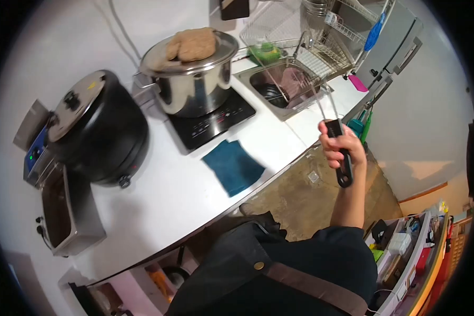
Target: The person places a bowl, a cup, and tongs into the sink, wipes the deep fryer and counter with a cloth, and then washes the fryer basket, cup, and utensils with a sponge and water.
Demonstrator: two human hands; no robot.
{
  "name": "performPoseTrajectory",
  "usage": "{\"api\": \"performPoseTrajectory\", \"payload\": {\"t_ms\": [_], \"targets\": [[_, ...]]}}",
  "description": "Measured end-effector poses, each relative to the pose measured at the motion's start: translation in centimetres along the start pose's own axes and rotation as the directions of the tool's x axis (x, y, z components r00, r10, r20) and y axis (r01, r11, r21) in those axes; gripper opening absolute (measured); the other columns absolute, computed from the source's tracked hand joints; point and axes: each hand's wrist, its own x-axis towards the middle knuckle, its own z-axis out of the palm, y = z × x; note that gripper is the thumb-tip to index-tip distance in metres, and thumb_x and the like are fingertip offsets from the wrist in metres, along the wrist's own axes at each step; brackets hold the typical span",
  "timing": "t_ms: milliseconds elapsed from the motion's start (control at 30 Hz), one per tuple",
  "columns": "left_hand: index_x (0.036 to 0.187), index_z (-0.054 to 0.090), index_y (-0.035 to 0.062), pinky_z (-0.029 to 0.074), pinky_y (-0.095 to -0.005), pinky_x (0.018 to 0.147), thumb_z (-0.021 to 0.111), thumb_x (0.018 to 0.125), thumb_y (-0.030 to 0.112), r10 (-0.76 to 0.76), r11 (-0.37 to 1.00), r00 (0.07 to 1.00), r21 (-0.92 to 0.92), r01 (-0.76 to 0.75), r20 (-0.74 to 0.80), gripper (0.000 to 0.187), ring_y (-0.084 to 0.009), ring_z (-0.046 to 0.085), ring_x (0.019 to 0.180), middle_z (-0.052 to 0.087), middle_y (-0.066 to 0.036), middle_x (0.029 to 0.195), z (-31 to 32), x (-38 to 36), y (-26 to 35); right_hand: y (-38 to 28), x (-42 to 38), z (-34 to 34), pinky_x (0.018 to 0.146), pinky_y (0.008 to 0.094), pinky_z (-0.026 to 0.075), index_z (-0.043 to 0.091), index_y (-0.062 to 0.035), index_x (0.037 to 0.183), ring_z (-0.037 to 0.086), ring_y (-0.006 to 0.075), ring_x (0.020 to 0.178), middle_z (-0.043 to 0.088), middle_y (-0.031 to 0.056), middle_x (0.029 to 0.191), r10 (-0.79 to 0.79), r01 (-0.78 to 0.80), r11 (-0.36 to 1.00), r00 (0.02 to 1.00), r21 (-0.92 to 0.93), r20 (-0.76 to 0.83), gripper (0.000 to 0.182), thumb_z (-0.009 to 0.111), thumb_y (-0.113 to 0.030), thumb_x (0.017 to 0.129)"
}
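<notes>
My right hand (347, 147) is closed around the black handle (344, 166) of what looks like a wire-mesh fry basket (271, 31). Two metal rods run from the handle toward the mesh, which overlaps the sink and dish rack in view. The hand is raised beyond the counter's front edge, above the floor. A folded dark teal cloth (234, 166) lies on the white counter, to the left of this hand. My left hand is out of view.
A lidded steel pot (197, 89) with a brown cloth (194, 44) on top stands on a black induction cooker (216, 124). Further left are a black soup kettle (102, 131) and a steel fryer (73, 210). The sink (284, 87) holds dishes. Drawers (405, 253) stand lower right.
</notes>
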Motion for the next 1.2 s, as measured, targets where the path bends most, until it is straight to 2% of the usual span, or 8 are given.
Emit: {"api": "performPoseTrajectory", "payload": {"t_ms": [233,533,733,800,833,967,1133,1200], "targets": [[0.1,0.055,0.0016,0.048,-0.0313,0.069,0.051,0.082,0.021,-0.074,0.997,0.997,-0.012,0.073,-0.027,0.027,-0.0197,0.059,0.078,0.06,-0.013,0.092,11.7,1.8,3.6,-1.1,13.1,-17.0,0.032,0.0185,0.026,0.042,-0.0029,0.089,0.032,0.0028,0.04,0.038,-0.0017,0.058,0.236,-0.246,0.962,0.968,-0.118,-0.088,0.018,0.05,-0.002,0.072],[0.1,0.055,0.0015,0.048,-0.0312,0.068,0.051,0.082,0.021,-0.132,0.99,0.99,-0.049,0.129,-0.055,0.026,-0.0198,0.059,0.077,0.06,-0.013,0.092,18.3,-0.4,4.8,-0.2,20.2,-24.4,0.034,0.0239,0.031,0.044,-0.0034,0.07,0.036,0.0078,0.04,0.04,0.0003,0.055,0.423,-0.483,0.787,0.875,-0.383,-0.234,0.007,0.05,-0.005,0.069],[0.1,0.055,0.0014,0.048,-0.0311,0.068,0.051,0.083,0.02,-0.122,0.991,0.991,-0.07,0.118,-0.055,0.026,-0.0198,0.059,0.077,0.06,-0.013,0.092,19.7,-0.5,4.4,1.5,22.0,-25.9,0.032,0.0256,0.032,0.045,-0.0033,0.071,0.041,0.0093,0.042,0.042,0.0015,0.054,0.272,-0.411,0.594,0.912,-0.692,-0.308,0.008,0.051,-0.008,0.066],[0.1,0.055,0.0014,0.048,-0.031,0.068,0.051,0.083,0.02,-0.121,0.99,0.991,-0.086,0.116,-0.056,0.026,-0.0198,0.059,0.077,0.06,-0.013,0.092,20.1,-0.3,4.1,2.0,22.4,-26.4,0.04,0.0337,0.041,0.052,0.0015,0.071,0.053,0.0222,0.048,0.054,0.0137,0.06,0.033,-0.29,0.125,0.957,-0.949,-0.288,0.013,0.051,-0.009,0.065],[0.1,0.055,0.0014,0.048,-0.031,0.068,0.051,0.083,0.02,-0.117,0.989,0.991,-0.094,0.111,-0.06,0.026,-0.0198,0.059,0.077,0.06,-0.013,0.092,20.2,-0.3,3.9,2.1,22.3,-26.0,0.058,0.0404,0.046,0.055,0.0057,0.075,0.058,0.0359,0.066,0.057,0.0255,0.073,-0.106,-0.17,-0.082,0.981,-0.982,-0.161,0.021,0.051,-0.011,0.063],[0.1,0.055,0.0013,0.048,-0.0309,0.068,0.051,0.083,0.02,-0.086,0.986,0.994,-0.15,0.074,-0.072,0.026,-0.0199,0.059,0.076,0.06,-0.013,0.092,21.1,-0.4,2.7,1.5,21.4,-25.1,0.072,0.0433,0.044,0.055,0.0073,0.08,0.056,0.0396,0.08,0.057,0.0279,0.08,-0.22,-0.247,-0.154,0.952,-0.957,-0.211,0.027,0.053,-0.011,0.059],[0.098,0.055,-0.0001,0.049,-0.0308,0.067,0.051,0.081,0.017,-0.17,0.937,0.983,-0.322,0.137,-0.075,0.024,-0.0207,0.06,0.073,0.059,-0.013,0.092,21.5,0.6,-0.8,1.1,20.7,-27.1,0.072,0.0423,0.046,0.052,0.0081,0.087,0.057,0.0403,0.08,0.057,0.0286,0.083,-0.211,-0.285,-0.265,0.949,-0.921,-0.233,0.035,0.057,-0.012,0.06],[0.098,0.055,0.0001,0.049,-0.0316,0.068,0.052,0.081,0.017,-0.151,0.981,0.986,-0.136,0.141,-0.069,0.024,-0.0211,0.06,0.073,0.059,-0.013,0.091,21.4,0.8,-2.9,0.9,20.5,-27.6,0.072,0.0421,0.047,0.052,0.0073,0.087,0.057,0.0398,0.08,0.057,0.0284,0.082,-0.149,-0.298,-0.293,0.953,-0.909,-0.265,0.033,0.057,-0.011,0.059]]}}
